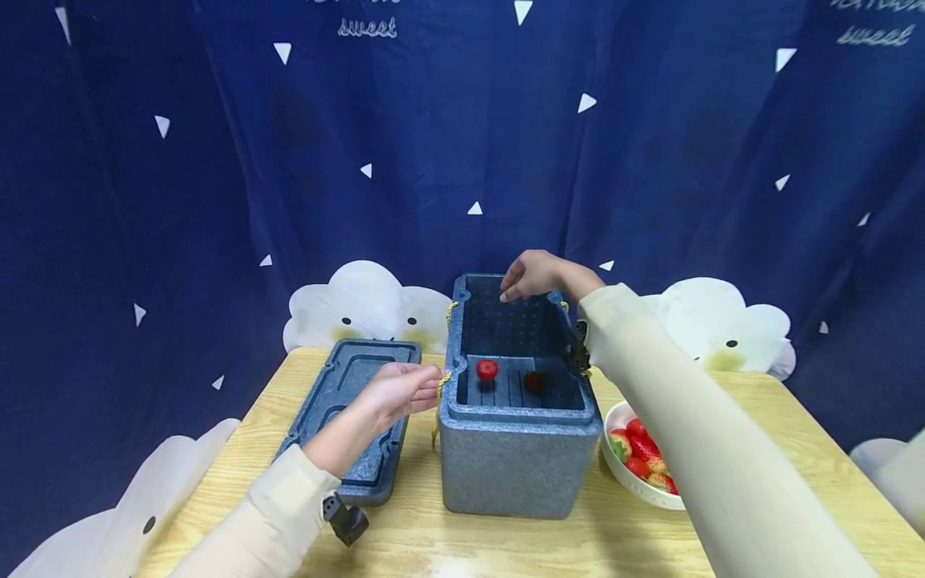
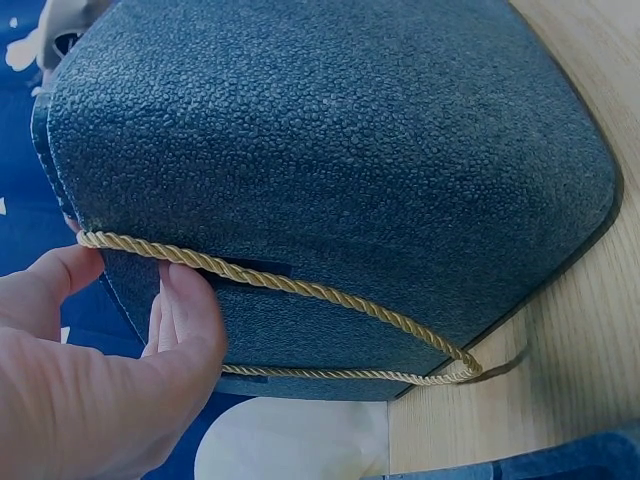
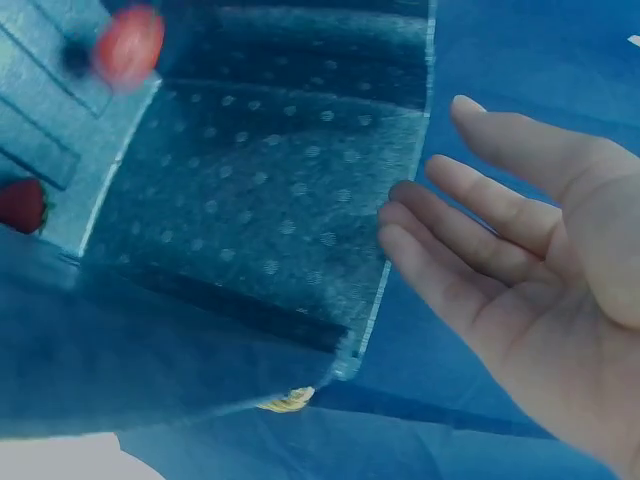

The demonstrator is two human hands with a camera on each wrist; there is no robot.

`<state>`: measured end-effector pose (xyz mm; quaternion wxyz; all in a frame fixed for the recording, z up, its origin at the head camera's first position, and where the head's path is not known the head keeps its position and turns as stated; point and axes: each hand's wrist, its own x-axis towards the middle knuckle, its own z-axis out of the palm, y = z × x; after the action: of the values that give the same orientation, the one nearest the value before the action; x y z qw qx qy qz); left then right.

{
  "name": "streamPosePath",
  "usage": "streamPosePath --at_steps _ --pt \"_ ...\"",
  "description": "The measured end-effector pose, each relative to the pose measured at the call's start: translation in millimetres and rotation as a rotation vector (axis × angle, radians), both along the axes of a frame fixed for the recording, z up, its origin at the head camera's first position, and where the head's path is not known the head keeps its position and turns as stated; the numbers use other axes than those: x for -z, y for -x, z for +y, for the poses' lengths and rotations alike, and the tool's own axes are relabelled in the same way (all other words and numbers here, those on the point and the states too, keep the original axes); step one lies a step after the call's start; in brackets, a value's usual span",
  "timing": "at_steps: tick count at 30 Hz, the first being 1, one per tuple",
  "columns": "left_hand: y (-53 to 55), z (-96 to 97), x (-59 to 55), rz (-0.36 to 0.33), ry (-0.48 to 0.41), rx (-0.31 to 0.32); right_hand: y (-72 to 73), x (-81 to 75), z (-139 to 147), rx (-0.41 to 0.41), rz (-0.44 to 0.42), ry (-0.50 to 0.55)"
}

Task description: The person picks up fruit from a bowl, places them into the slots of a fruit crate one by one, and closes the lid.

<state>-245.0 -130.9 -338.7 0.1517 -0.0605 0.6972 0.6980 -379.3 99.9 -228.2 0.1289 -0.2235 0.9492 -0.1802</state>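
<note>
A grey-blue foam box stands uncovered on the table. Within it, a strawberry lies on the ridged floor; a second red strawberry looks blurred, apparently in mid-air, its shadow beside it. My right hand is over the back of the box, its fingers spread and holding nothing, as the right wrist view shows. At the box's left side, my left hand touches the wall and the yellow twisted rope handle near the rim with its fingertips. The rope hangs in a loop.
The box's lid lies on the wooden table, left of the box. A white bowl with several strawberries stands to the right, partly hidden by my right sleeve. A dark blue curtain hangs behind.
</note>
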Motion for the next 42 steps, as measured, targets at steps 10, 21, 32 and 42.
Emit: streamPosePath --at_steps 10,21,32,42 --pt "-2.5 2.8 0.4 0.004 0.016 -0.005 -12.5 -12.3 30.3 -0.034 0.073 0.081" --pt "-1.4 2.8 2.7 0.000 0.008 -0.008 -38.7 19.2 98.4 -0.031 0.148 0.177" --pt "1.2 2.4 0.5 -0.007 0.009 -0.003 -59.1 71.2 156.6 -0.070 0.164 0.257" --pt "-0.1 2.9 0.7 -0.013 0.005 -0.009 -71.3 110.5 192.6 -0.099 0.129 0.236"
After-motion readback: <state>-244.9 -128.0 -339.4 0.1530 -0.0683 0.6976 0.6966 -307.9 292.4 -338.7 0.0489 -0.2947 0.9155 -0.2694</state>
